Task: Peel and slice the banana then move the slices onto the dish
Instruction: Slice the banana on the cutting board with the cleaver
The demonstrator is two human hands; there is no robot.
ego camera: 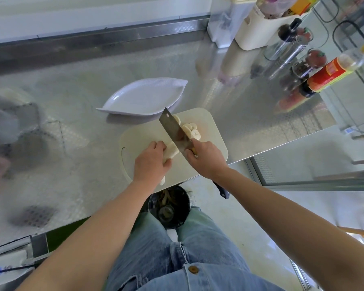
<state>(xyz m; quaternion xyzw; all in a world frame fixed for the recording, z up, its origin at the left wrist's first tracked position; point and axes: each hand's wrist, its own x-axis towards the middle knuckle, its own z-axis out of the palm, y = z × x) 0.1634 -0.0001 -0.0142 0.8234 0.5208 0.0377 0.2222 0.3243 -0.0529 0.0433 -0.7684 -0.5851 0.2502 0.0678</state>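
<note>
Mid-slicing. Peeled banana [173, 151] lies on the board [211, 131], near end under the left hand [151, 162], far end at the blade. Left hand curls over it, fingers and thumb pinning it down; a stub of banana pokes out past the wrist toward the board's near edge. Right hand [204, 159] is clenched round the knife [174, 131] up by the heel of the blade, with the dark handle end sticking out under the wrist. The blade stands edge-down and crosses the banana just beyond the left fingertips.

Cut slices [190, 129] sit in an overlapping row on the far side of the blade, all on the board. Dish [143, 97] is just beyond the board's far left corner with nothing on it, so the transfer is not yet done. Bin [168, 206] sits on the floor below the table edge; the strips inside are probably the peel, but it's too dark to be sure.

Handling: the banana is soft, light and a bit slippery, and it bruises and mashes under pressure. Hold it lightly from above, back from the cut line, fingertips tucked. Slices are limp and sticky and tend to cling to steel and to each other. Better scooped on the flat of the blade or lifted by the rim a few at a time, not squeezed.
</note>
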